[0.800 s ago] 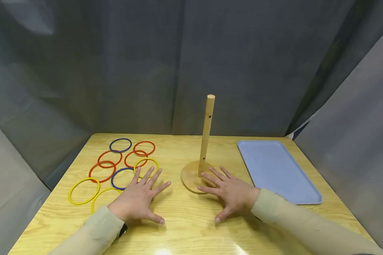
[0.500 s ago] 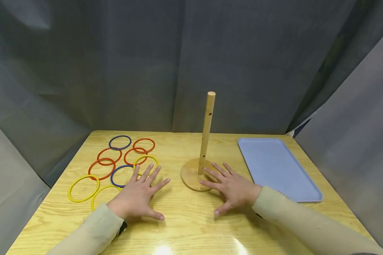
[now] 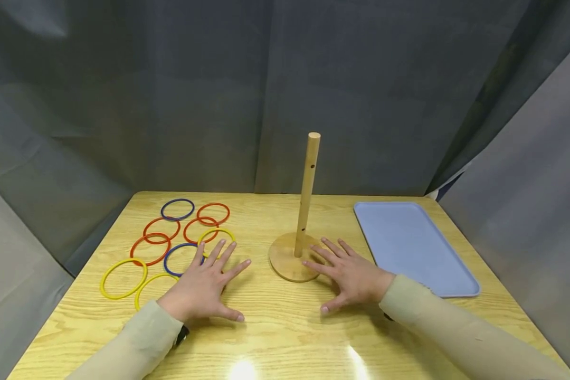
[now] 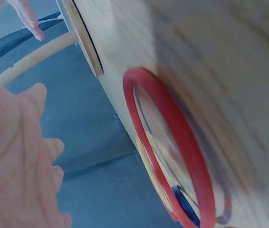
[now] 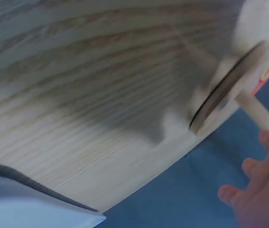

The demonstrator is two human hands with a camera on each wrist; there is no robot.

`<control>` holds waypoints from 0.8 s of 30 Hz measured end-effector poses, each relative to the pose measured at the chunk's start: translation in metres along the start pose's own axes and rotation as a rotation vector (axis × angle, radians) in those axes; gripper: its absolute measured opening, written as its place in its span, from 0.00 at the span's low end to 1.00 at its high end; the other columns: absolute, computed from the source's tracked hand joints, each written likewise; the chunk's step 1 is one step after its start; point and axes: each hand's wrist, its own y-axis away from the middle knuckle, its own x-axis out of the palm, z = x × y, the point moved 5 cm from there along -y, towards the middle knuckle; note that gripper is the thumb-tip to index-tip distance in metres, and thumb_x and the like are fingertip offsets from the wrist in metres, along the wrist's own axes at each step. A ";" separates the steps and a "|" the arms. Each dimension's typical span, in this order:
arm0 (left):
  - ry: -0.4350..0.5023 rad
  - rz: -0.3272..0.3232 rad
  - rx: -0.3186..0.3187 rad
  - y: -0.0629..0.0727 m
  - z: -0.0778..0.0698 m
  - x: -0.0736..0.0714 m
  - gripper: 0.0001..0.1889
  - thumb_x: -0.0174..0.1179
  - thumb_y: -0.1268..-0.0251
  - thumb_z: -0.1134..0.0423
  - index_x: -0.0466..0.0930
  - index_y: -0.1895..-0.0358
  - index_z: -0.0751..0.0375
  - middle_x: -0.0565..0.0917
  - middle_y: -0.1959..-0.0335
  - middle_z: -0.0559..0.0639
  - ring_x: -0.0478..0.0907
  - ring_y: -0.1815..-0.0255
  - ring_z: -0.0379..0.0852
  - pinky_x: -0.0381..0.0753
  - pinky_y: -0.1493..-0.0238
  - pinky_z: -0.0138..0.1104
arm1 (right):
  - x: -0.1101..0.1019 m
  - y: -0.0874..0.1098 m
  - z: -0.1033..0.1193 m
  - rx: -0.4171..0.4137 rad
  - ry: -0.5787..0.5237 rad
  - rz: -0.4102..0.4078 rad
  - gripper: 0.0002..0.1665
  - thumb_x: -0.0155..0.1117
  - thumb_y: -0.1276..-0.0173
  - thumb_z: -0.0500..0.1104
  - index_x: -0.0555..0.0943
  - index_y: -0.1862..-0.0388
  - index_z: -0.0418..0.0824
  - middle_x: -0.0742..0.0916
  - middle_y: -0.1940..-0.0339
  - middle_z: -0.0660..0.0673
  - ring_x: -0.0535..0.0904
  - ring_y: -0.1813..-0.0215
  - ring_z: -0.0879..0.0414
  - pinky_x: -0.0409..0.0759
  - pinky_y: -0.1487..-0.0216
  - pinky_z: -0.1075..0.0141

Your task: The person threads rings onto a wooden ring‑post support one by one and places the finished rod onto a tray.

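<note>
My left hand is palm down with fingers spread and straight, above the near right side of a group of rings, holding nothing. A red ring, mostly hidden by this hand in the head view, shows close to the palm in the left wrist view. Beyond the left fingertips are a yellow ring and a blue ring. My right hand, fingers also spread and holding nothing, overlaps the right edge of the round base of a wooden stand. The stand's peg is upright and bears no rings.
Several more red, blue and yellow rings lie at the left, some overlapping, such as a yellow ring and a blue ring. A light blue tray lies at the right of the wooden table. Grey curtains enclose the table.
The head view has tilted down slightly, so everything sits higher in it. My right hand has drifted a little to the right. Both hands remain spread; rings, stand and tray keep their places.
</note>
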 end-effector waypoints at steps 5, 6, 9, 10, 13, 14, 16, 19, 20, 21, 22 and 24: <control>0.075 -0.003 -0.043 0.005 0.012 -0.001 0.61 0.61 0.54 0.16 0.59 0.17 0.44 0.45 0.16 0.62 0.37 0.16 0.64 0.36 0.24 0.67 | -0.003 -0.007 -0.018 0.094 -0.069 -0.014 0.67 0.62 0.41 0.81 0.57 0.15 0.45 0.53 0.15 0.37 0.43 0.17 0.34 0.44 0.22 0.33; 0.090 -0.008 -0.055 0.006 0.016 -0.001 0.60 0.61 0.53 0.17 0.58 0.17 0.44 0.44 0.16 0.62 0.37 0.16 0.64 0.36 0.23 0.66 | -0.003 -0.009 -0.022 0.115 -0.076 -0.015 0.67 0.62 0.41 0.82 0.56 0.15 0.45 0.53 0.15 0.37 0.43 0.16 0.35 0.44 0.22 0.34; 0.167 -0.046 -0.091 0.011 0.030 -0.004 0.58 0.64 0.49 0.20 0.57 0.17 0.45 0.44 0.15 0.62 0.38 0.16 0.63 0.41 0.22 0.64 | -0.003 -0.015 -0.034 0.165 -0.101 -0.011 0.67 0.61 0.40 0.82 0.55 0.15 0.44 0.52 0.15 0.37 0.42 0.16 0.35 0.45 0.22 0.33; 0.195 -0.055 -0.108 0.012 0.036 -0.006 0.57 0.64 0.47 0.22 0.57 0.17 0.45 0.45 0.16 0.62 0.39 0.16 0.63 0.44 0.22 0.64 | -0.003 -0.017 -0.037 0.178 -0.113 -0.010 0.68 0.61 0.40 0.81 0.54 0.15 0.43 0.52 0.15 0.36 0.42 0.16 0.34 0.46 0.22 0.33; 0.303 -0.088 -0.146 0.018 0.052 -0.013 0.52 0.66 0.40 0.28 0.57 0.17 0.48 0.48 0.17 0.64 0.46 0.18 0.67 0.57 0.26 0.65 | -0.002 -0.024 -0.044 0.204 -0.138 -0.002 0.69 0.63 0.40 0.81 0.53 0.14 0.42 0.53 0.15 0.36 0.43 0.16 0.34 0.47 0.22 0.34; 0.336 -0.095 -0.158 0.020 0.056 -0.016 0.51 0.66 0.38 0.31 0.57 0.17 0.49 0.50 0.17 0.65 0.48 0.19 0.68 0.61 0.29 0.66 | -0.001 -0.027 -0.046 0.206 -0.140 -0.003 0.69 0.63 0.40 0.80 0.52 0.14 0.41 0.54 0.15 0.35 0.43 0.16 0.34 0.47 0.22 0.34; 0.389 -0.103 -0.177 0.023 0.065 -0.019 0.47 0.67 0.34 0.37 0.57 0.17 0.50 0.54 0.19 0.68 0.52 0.21 0.71 0.67 0.33 0.67 | 0.001 -0.032 -0.048 0.207 -0.140 -0.007 0.70 0.64 0.40 0.80 0.52 0.15 0.38 0.55 0.16 0.33 0.45 0.17 0.34 0.48 0.22 0.35; 0.437 -0.102 -0.190 0.027 0.074 -0.020 0.43 0.66 0.30 0.43 0.58 0.18 0.54 0.60 0.23 0.71 0.57 0.24 0.72 0.69 0.36 0.67 | 0.003 -0.039 -0.048 0.214 -0.136 0.004 0.71 0.63 0.40 0.80 0.52 0.16 0.35 0.56 0.16 0.33 0.47 0.17 0.35 0.47 0.21 0.36; 0.448 -0.098 -0.192 0.028 0.076 -0.019 0.43 0.66 0.29 0.45 0.58 0.18 0.55 0.62 0.24 0.71 0.59 0.25 0.72 0.69 0.36 0.67 | 0.004 -0.041 -0.048 0.219 -0.135 0.009 0.72 0.62 0.40 0.81 0.52 0.16 0.34 0.56 0.16 0.32 0.47 0.17 0.35 0.47 0.21 0.36; 0.463 -0.091 -0.198 0.029 0.078 -0.017 0.42 0.66 0.29 0.46 0.59 0.19 0.57 0.63 0.25 0.71 0.60 0.26 0.72 0.69 0.35 0.67 | 0.004 -0.042 -0.048 0.228 -0.133 0.020 0.72 0.62 0.40 0.81 0.52 0.16 0.34 0.56 0.16 0.33 0.47 0.17 0.36 0.46 0.21 0.36; 0.486 -0.085 -0.206 0.030 0.081 -0.014 0.42 0.66 0.28 0.47 0.59 0.19 0.58 0.64 0.25 0.71 0.62 0.26 0.71 0.69 0.34 0.66 | 0.006 -0.044 -0.048 0.240 -0.132 0.033 0.72 0.61 0.40 0.81 0.51 0.16 0.34 0.56 0.16 0.33 0.47 0.16 0.37 0.46 0.21 0.37; 0.555 -0.075 -0.232 0.031 0.085 -0.009 0.41 0.66 0.28 0.49 0.59 0.20 0.63 0.66 0.27 0.71 0.65 0.28 0.71 0.70 0.34 0.65 | 0.007 -0.046 -0.048 0.256 -0.133 0.048 0.73 0.60 0.40 0.82 0.51 0.16 0.33 0.55 0.16 0.33 0.47 0.16 0.38 0.46 0.20 0.38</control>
